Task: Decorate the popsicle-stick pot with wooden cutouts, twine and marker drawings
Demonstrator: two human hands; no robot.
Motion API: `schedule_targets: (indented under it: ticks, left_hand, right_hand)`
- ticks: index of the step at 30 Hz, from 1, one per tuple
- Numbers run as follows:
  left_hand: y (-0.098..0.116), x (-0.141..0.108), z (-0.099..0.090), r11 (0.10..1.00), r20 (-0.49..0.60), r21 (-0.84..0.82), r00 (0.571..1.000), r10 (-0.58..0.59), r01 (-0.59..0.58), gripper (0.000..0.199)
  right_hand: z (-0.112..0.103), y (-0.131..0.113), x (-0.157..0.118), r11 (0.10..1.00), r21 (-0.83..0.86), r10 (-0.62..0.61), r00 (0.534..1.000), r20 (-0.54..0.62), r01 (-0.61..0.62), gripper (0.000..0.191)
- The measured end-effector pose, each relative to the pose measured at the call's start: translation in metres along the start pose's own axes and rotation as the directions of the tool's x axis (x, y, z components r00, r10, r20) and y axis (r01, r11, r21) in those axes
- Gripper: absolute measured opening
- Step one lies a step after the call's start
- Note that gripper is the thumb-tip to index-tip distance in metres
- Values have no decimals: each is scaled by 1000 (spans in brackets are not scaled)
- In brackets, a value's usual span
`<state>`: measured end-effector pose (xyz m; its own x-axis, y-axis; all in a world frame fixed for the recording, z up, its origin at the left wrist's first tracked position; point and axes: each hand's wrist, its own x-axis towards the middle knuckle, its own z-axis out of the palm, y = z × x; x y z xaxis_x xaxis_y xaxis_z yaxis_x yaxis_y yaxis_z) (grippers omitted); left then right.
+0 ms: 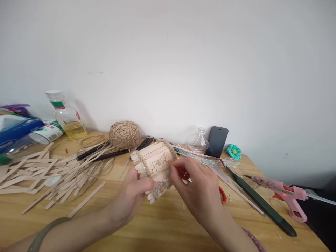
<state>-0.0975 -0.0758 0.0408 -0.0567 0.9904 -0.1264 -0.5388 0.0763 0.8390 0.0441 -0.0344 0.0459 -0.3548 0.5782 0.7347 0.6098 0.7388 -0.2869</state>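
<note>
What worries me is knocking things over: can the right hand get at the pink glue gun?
Probably, yes: the green tool lies between the right hand and the glue gun, but looks low enough to reach over.

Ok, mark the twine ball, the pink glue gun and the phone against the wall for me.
Twine ball [125, 135]: head view, middle of its wound side.
Pink glue gun [285, 192]: head view, upper body above the handle.
Phone [217, 141]: head view, middle of its dark face.
</note>
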Motion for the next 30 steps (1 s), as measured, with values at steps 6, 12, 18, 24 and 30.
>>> schedule_targets:
  ticks: [6, 12, 18, 24, 30]
  left_hand:
    - [0, 1, 0, 1000, 30, -2, 999, 12, -12, 61]
    - [0, 1, 0, 1000, 33, 3, 999, 14, -14, 61]
    - [0, 2, 0, 1000, 53, 0, 998, 22, -22, 64]
    - [-1, 1, 1, 1000, 71, -7, 997, 26, -26, 59]
    - [-1, 1, 0, 1000, 90, -1, 996, 26, -26, 60]
  right_hand:
    - [1, 0, 0, 1000, 1, -6, 1000, 3, 6, 13]
    - [1, -1, 0, 1000, -9, -8, 1000, 5, 8, 13]
    - [0, -1, 0, 1000, -2, -19, 1000, 4, 19, 12]
    - [1, 0, -1, 999, -2, -33, 999, -12, 33, 13]
    - [2, 0, -1, 999, -26, -47, 999, -8, 47, 13]
